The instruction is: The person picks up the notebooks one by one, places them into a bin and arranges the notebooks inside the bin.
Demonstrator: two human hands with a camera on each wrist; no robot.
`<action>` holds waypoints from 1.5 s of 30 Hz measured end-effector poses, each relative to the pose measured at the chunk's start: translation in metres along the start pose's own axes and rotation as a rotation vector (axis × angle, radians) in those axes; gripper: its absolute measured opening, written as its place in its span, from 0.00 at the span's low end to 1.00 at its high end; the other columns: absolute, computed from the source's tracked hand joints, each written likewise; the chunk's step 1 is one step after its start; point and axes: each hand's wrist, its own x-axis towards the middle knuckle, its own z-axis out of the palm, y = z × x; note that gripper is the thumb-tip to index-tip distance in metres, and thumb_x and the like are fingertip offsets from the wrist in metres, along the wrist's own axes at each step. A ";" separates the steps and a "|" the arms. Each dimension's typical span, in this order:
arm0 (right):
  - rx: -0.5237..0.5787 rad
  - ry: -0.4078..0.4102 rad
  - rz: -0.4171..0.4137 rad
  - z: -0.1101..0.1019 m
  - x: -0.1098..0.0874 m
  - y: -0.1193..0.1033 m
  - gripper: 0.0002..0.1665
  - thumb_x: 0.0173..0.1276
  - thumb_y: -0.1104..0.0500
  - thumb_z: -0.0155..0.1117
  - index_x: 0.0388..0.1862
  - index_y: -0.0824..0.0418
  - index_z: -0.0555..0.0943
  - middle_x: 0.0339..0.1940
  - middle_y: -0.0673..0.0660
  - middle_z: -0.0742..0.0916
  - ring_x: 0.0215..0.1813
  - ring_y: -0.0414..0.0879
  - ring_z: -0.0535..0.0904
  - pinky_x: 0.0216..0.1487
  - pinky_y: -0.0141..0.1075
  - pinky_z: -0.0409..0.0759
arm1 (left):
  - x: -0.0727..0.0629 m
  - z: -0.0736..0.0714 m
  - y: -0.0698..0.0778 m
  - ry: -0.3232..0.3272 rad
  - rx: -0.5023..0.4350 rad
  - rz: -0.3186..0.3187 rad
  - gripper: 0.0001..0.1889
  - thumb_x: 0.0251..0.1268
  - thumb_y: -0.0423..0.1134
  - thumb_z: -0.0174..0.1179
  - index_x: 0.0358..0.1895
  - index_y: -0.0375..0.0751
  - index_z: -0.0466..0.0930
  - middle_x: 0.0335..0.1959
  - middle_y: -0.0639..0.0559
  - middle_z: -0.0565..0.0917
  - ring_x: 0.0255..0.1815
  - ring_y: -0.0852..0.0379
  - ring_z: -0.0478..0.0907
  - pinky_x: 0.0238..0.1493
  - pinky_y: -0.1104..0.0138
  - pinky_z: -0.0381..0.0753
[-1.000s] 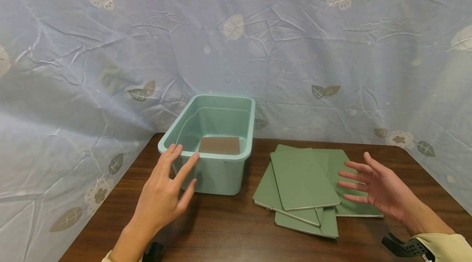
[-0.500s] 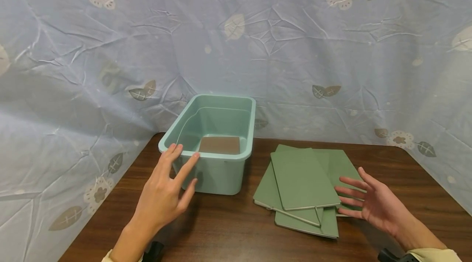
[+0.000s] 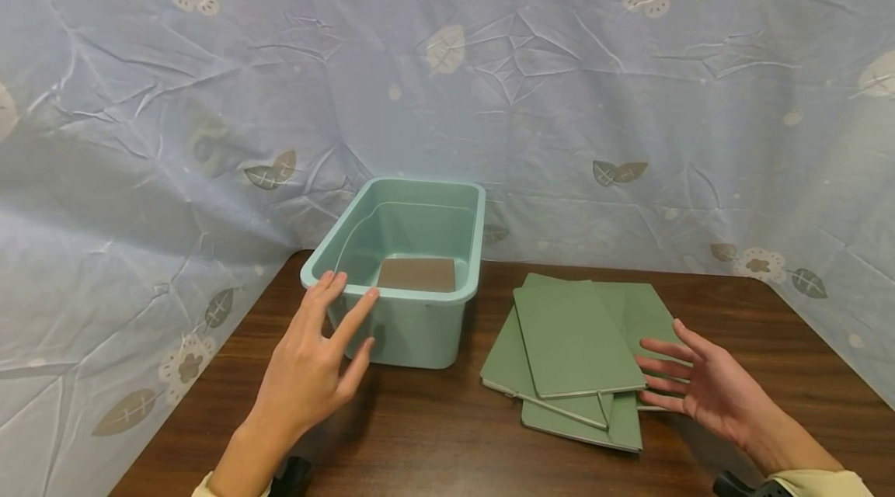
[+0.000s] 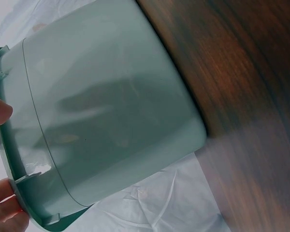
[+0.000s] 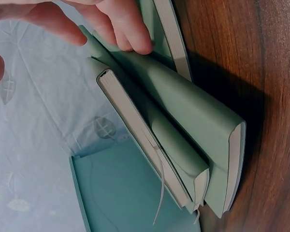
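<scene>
Several green notebooks (image 3: 576,342) lie in a loose, fanned pile on the right half of the table, with pale page edges and ribbon markers showing in the right wrist view. My right hand (image 3: 723,396) is held at the pile's right side, palm turned inward and fingers spread; its fingertips overlap the lowest notebook's edge and it holds nothing. A teal plastic bin (image 3: 398,334) stands to the left. My left hand (image 3: 308,365) has its extended fingertips at the bin's near rim. Inside the bin is a flat brown rectangular thing (image 3: 417,275).
The dark wooden table (image 3: 454,435) has rounded back corners. Behind it and along the left hangs a pale blue curtain (image 3: 531,109) with flower and leaf prints, close to the bin's far end. Dark bands sit at both wrists.
My right hand has moved down and slightly left, closer to the notebooks' right edge. The left hand, bin and notebooks stay in place.
</scene>
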 end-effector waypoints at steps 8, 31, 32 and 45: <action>-0.033 0.062 0.006 0.003 0.002 0.000 0.37 0.86 0.33 0.36 0.74 0.52 0.77 0.62 0.50 0.83 0.63 0.48 0.82 0.72 0.53 0.83 | 0.001 0.000 -0.001 -0.003 0.001 0.000 0.28 0.84 0.53 0.44 0.75 0.44 0.76 0.71 0.24 0.73 0.75 0.28 0.71 0.91 0.64 0.48; -0.169 0.182 0.052 0.028 0.019 0.001 0.50 0.88 0.45 0.46 0.88 0.67 0.32 0.87 0.76 0.36 0.87 0.76 0.29 0.70 0.52 0.85 | 0.000 0.000 -0.001 -0.026 -0.002 -0.014 0.28 0.84 0.53 0.44 0.76 0.45 0.75 0.72 0.24 0.73 0.76 0.28 0.70 0.91 0.64 0.47; -0.188 0.195 0.048 0.029 0.020 0.001 0.49 0.88 0.47 0.47 0.88 0.69 0.34 0.87 0.77 0.37 0.87 0.75 0.32 0.69 0.51 0.86 | -0.001 0.000 -0.001 -0.029 -0.002 -0.015 0.28 0.84 0.53 0.44 0.76 0.45 0.75 0.72 0.24 0.73 0.76 0.28 0.70 0.91 0.65 0.46; -0.398 0.351 0.012 0.050 0.033 0.003 0.48 0.78 0.58 0.64 0.81 0.84 0.52 0.82 0.82 0.55 0.40 0.34 0.82 0.51 0.38 0.92 | -0.001 -0.001 0.000 -0.030 -0.003 -0.021 0.28 0.85 0.54 0.44 0.76 0.45 0.75 0.72 0.24 0.73 0.76 0.28 0.70 0.91 0.63 0.48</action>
